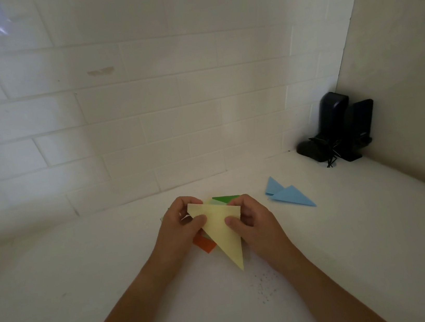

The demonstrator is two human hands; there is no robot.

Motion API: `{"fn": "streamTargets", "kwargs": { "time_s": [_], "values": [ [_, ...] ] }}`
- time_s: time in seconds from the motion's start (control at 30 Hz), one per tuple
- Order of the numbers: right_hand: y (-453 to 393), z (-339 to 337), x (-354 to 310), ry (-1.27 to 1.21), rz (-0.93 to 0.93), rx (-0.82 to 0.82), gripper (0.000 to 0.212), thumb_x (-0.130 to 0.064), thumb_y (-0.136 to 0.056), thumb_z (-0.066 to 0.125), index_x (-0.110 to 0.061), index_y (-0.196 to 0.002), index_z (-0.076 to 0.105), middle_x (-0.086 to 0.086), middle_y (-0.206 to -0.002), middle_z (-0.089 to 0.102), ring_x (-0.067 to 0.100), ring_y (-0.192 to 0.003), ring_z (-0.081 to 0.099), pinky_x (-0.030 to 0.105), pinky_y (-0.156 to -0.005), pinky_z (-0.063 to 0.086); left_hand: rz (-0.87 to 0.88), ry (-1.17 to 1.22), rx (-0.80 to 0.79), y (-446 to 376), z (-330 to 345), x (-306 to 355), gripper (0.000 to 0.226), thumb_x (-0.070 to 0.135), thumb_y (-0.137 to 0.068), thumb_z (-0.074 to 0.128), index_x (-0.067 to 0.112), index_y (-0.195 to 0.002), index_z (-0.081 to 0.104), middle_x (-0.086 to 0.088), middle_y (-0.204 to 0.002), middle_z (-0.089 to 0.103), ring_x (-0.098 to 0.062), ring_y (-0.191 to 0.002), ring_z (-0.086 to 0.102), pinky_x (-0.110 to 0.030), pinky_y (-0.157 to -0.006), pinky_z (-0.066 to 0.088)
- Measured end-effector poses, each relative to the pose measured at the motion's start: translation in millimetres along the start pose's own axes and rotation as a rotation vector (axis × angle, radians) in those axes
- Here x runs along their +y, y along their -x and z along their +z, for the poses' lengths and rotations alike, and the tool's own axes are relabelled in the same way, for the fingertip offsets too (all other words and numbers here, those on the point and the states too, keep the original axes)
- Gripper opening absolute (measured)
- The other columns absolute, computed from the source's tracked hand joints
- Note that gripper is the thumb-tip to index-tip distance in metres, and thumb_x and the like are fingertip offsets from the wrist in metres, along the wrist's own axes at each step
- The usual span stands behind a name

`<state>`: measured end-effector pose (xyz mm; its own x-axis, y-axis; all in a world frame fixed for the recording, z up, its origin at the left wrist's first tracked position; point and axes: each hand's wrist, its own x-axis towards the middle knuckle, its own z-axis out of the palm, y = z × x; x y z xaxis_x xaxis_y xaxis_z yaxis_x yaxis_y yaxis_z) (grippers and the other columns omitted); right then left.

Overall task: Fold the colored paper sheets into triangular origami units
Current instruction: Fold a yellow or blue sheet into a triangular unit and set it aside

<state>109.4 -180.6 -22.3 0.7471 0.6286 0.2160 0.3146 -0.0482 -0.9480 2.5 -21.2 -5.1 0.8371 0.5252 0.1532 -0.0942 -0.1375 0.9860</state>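
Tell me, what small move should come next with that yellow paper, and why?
Probably set it beside the blue triangles. The yellow paper already looks like a folded triangle, pinched by the left hand and right hand above the stack, where more sheets wait.

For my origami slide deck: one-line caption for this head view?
Both hands, left hand and right hand, pinch a yellow paper triangle above colored sheets; two blue triangles lie aside.

yellow triangle (pixel 222 230): folded, point down | blue triangles (pixel 289 193): flat, right
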Motion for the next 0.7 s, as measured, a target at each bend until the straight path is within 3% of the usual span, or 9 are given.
{"fn": "streamTargets", "kwargs": {
  "time_s": [0.1,0.17,0.3,0.4,0.47,0.57,0.7],
  "values": [
    [0.0,-1.7,-0.9,0.026,-0.022,-0.005,0.02,-0.019,-0.098,0.064,-0.037,-0.106,0.062,-0.002,-0.073,0.059,0.019,-0.066,0.053,0.029,-0.059,0.042,-0.007,0.028,-0.005,-1.4,-1.1,-0.9,0.018,0.007,-0.084,0.064,0.012,-0.101,0.063,-0.005,-0.097,0.065,-0.013,-0.075,0.062,-0.026,-0.065,0.053],
    [0.9,-2.5,-2.7,0.034,-0.029,-0.011,0.023,-0.014,-0.099,0.061,-0.035,-0.108,0.064,-0.012,-0.067,0.05,0.007,-0.062,0.044,0.021,-0.057,0.036,-0.014,0.039,-0.009,-2.5,-1.7,-2.2,0.016,0.0,-0.089,0.064,0.013,-0.098,0.064,-0.001,-0.093,0.065,-0.013,-0.074,0.061,-0.025,-0.064,0.052],
    [1.7,-1.2,-4.8,0.042,-0.05,-0.02,0.027,-0.011,-0.099,0.058,-0.035,-0.105,0.067,0.002,-0.081,0.06,0.011,-0.065,0.046,0.028,-0.058,0.036,-0.043,0.068,0.003,-3.5,-2.8,-2.7,0.013,0.009,-0.083,0.063,0.015,-0.094,0.066,0.002,-0.086,0.063,-0.015,-0.074,0.058,-0.029,-0.064,0.051],
    [2.6,-1.2,-5.7,0.037,-0.056,-0.016,0.028,-0.01,-0.101,0.056,-0.033,-0.1,0.071,0.008,-0.079,0.058,0.011,-0.062,0.043,0.022,-0.056,0.035,-0.073,0.111,0.016,-5.1,-1.8,-2.9,0.019,-0.004,-0.09,0.059,0.014,-0.089,0.066,-0.001,-0.082,0.061,-0.017,-0.074,0.056,-0.029,-0.062,0.05],
    [3.3,-1.9,-6.3,0.019,-0.059,-0.025,0.029,-0.008,-0.101,0.056,-0.031,-0.097,0.073,0.004,-0.077,0.06,0.01,-0.062,0.043,0.016,-0.056,0.036,-0.086,0.13,0.019,-4.8,-0.6,-0.9,0.024,-0.01,-0.093,0.053,0.01,-0.088,0.065,-0.005,-0.083,0.061,-0.017,-0.072,0.058,-0.026,-0.058,0.05],
    [3.5,-1.9,-6.2,0.014,-0.056,-0.024,0.032,-0.007,-0.1,0.055,-0.031,-0.094,0.074,0.004,-0.081,0.065,0.011,-0.063,0.043,0.021,-0.057,0.035,-0.109,0.162,0.009,-5.1,2.0,1.8,0.024,-0.01,-0.094,0.048,0.006,-0.086,0.064,-0.008,-0.083,0.061,-0.016,-0.07,0.059,-0.023,-0.058,0.05],
    [4.2,-2.0,-6.0,0.035,-0.059,0.024,0.034,-0.008,-0.102,0.054,-0.033,-0.093,0.075,-0.012,-0.093,0.07,0.024,-0.077,0.056,0.024,-0.064,0.038,-0.208,0.314,0.037,-7.7,6.0,1.8,0.02,0.006,-0.1,0.05,0.003,-0.088,0.066,-0.01,-0.086,0.061,-0.019,-0.071,0.063,-0.033,-0.066,0.054]
  ]
}}
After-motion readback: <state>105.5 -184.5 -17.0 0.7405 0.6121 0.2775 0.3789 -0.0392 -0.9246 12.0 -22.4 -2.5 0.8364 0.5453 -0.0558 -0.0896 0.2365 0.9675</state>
